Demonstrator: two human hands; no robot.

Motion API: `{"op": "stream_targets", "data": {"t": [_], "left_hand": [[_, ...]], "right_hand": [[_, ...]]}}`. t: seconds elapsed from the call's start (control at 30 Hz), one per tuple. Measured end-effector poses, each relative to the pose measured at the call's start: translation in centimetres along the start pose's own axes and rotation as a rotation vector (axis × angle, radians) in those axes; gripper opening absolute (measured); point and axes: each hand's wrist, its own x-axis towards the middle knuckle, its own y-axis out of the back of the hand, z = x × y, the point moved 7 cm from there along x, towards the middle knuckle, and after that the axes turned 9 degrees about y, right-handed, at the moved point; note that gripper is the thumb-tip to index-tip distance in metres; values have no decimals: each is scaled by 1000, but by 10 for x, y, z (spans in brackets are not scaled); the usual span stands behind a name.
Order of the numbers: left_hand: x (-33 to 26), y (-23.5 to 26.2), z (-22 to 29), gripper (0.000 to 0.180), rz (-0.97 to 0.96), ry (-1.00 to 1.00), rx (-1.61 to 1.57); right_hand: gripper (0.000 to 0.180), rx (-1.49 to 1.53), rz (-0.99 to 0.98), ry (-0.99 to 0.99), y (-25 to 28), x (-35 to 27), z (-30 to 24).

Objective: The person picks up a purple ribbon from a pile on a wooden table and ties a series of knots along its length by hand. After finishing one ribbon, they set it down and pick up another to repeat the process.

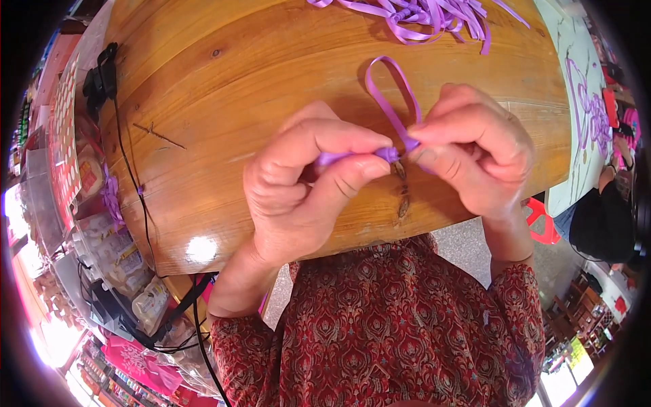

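While both hands pinch the same purple ribbon [392, 112] above the worktop [224, 88], the grip is small and easy to lose. The left hand [305, 183] closes thumb and forefinger on the ribbon's tail, and the right hand [468, 152] closes on the crossing just beside it, fingertips nearly touching. From that pinch a loop stands up and away from the hands, toward the far edge.

The likely trouble, as I judge it, is slippage: the ribbon looks smooth and narrow, so if either pinch eases, the loop could spring open or pull through. A twist in the band could also set the fold crooked.

Both wrists are bent inward, knuckles up, forearms coming from the near edge in red patterned sleeves [407, 325]. Beyond the loop, well apart from the hands, lies a heap of ribbon strips [434, 17]. Far to the left hand's side a black cable [132, 176] runs across the wood.
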Motion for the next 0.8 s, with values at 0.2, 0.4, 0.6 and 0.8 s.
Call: {"op": "stream_targets", "data": {"t": [0.2, 0.4, 0.6, 0.8], "left_hand": [[-1, -6, -3, 19, -33, 45, -21], [-3, -10, -9, 19, -68, 57, -37], [-3, -9, -9, 18, -57, 77, -76], [-4, -11, -9, 18, -84, 71, -71]], "right_hand": [[20, -8, -69, 88, -6, 4, -11], [17, 123, -62, -35, -9, 1, -5], [18, 116, -35, 12, -6, 1, -6], [20, -2, -23, 54, -6, 0, -10]]}}
